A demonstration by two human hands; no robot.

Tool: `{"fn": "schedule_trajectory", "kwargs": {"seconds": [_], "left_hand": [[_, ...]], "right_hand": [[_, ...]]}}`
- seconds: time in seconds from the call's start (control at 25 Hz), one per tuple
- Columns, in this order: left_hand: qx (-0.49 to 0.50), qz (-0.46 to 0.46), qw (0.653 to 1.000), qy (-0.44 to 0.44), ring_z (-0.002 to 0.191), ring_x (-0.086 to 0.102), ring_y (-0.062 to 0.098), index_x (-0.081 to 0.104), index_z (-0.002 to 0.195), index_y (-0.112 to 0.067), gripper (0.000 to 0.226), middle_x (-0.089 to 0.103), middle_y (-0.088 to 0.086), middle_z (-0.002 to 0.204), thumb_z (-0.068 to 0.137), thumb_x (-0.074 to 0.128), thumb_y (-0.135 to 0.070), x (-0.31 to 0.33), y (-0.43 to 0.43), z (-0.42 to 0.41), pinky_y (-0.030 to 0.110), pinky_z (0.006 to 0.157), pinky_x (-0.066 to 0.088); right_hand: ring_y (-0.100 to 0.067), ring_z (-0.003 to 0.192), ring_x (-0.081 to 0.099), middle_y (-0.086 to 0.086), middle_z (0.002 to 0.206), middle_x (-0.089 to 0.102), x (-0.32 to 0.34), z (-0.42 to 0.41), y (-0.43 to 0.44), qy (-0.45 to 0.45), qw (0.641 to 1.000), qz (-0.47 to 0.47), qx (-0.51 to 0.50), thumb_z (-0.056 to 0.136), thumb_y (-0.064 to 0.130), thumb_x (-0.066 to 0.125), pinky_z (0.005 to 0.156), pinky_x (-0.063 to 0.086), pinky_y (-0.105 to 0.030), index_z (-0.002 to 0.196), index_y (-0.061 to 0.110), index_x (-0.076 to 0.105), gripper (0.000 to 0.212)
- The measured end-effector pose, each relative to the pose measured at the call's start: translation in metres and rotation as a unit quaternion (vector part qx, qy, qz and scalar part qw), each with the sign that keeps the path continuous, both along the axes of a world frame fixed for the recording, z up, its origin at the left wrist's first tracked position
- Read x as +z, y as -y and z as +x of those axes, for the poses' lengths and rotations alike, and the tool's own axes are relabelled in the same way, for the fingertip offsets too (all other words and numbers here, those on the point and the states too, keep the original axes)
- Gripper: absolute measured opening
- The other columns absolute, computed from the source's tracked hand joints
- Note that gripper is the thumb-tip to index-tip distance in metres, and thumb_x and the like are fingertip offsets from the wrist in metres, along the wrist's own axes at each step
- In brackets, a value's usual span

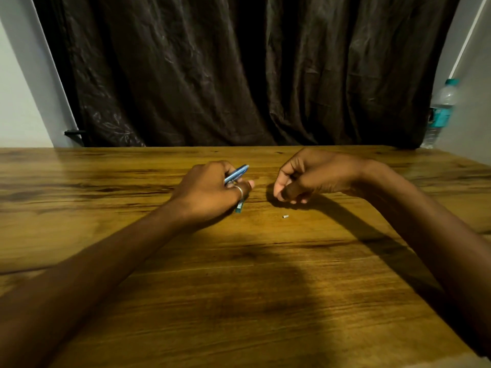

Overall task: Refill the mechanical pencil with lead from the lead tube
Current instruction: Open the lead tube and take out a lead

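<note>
Head view: left hand [210, 193] keeping narrow grip around blue pencil [236, 174], just above worktop [265, 274]. Right hand [305, 179] curling closed, contents hidden. Small eraser cap [285, 216] lying apart. Probably needing lead fed in next.

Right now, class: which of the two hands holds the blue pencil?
The left hand, wearing a ring, holds the blue pencil; the right hand is curled, with nothing visible in it.

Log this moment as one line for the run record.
left hand: holds blue pencil | right hand: curled, contents unclear | small white piece: loose on table | refill: not seen done
</note>
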State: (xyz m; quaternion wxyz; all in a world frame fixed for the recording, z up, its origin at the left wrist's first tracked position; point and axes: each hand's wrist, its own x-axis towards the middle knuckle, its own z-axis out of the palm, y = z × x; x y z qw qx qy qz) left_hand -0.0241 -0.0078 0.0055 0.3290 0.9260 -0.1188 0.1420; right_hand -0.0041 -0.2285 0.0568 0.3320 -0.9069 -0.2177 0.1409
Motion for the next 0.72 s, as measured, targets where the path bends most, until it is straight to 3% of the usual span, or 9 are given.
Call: {"fn": "schedule_trajectory", "kwargs": {"seconds": [0.12,0.24,0.4,0.48,0.6,0.72], "left_hand": [[0.059,0.122,0.99,0.037,0.07,0.063,0.016,0.063,0.088,-0.028,0.043,0.066,-0.007,0.074,0.079,0.06,-0.07,-0.005,0.006,0.0,0.032,0.058,0.049],[0.079,0.16,0.984,0.012,0.071,0.061,0.016,0.065,0.094,-0.026,0.044,0.066,-0.005,0.077,0.08,0.062,-0.067,-0.008,0.014,0.002,0.029,0.056,0.045],[0.11,0.139,0.984,0.001,0.077,0.066,0.02,0.071,0.103,-0.022,0.033,0.069,-0.001,0.083,0.085,0.067,-0.049,-0.01,0.016,0.004,0.036,0.067,0.058],[0.122,0.126,0.984,0.001,0.074,0.066,0.019,0.072,0.099,-0.021,0.026,0.069,-0.001,0.08,0.084,0.069,-0.043,-0.009,0.015,0.005,0.035,0.063,0.057],[0.134,0.124,0.983,-0.009,0.07,0.064,0.018,0.071,0.092,-0.022,0.022,0.067,-0.001,0.076,0.083,0.07,-0.042,-0.007,0.014,0.006,0.031,0.056,0.051],[0.125,0.102,0.986,-0.041,0.076,0.065,0.019,0.069,0.095,-0.021,0.023,0.068,0.0,0.081,0.086,0.07,-0.043,-0.007,0.011,0.009,0.036,0.066,0.058]], "right_hand": [[0.0,0.058,0.064,0.006,0.063,0.072,-0.004,0.001,-0.009,0.056,0.998,0.025,-0.022,0.086,0.003,0.069,0.048,0.045,-0.012,0.091,0.009,0.076,0.01],[-0.001,0.053,0.061,0.003,0.062,0.071,-0.012,0.005,-0.017,0.118,0.987,0.072,-0.082,0.083,0.007,0.069,0.045,0.042,-0.01,0.084,0.014,0.076,0.01],[0.011,0.055,0.059,0.012,0.061,0.068,-0.025,0.009,-0.027,0.211,0.969,0.04,-0.121,0.082,0.015,0.072,0.047,0.039,-0.006,0.074,0.02,0.074,0.009],[0.016,0.06,0.058,0.015,0.062,0.067,-0.027,0.009,-0.03,0.252,0.96,0.023,-0.119,0.081,0.016,0.074,0.046,0.037,-0.003,0.07,0.023,0.072,0.013],[0.016,0.057,0.057,0.023,0.057,0.067,-0.028,0.009,-0.03,0.27,0.953,0.037,-0.128,0.078,0.018,0.072,0.047,0.037,-0.005,0.066,0.024,0.07,0.014],[0.014,0.054,0.057,0.033,0.059,0.064,-0.029,0.008,-0.031,0.276,0.951,0.052,-0.128,0.078,0.016,0.071,0.046,0.036,-0.004,0.065,0.023,0.069,0.015]]}}
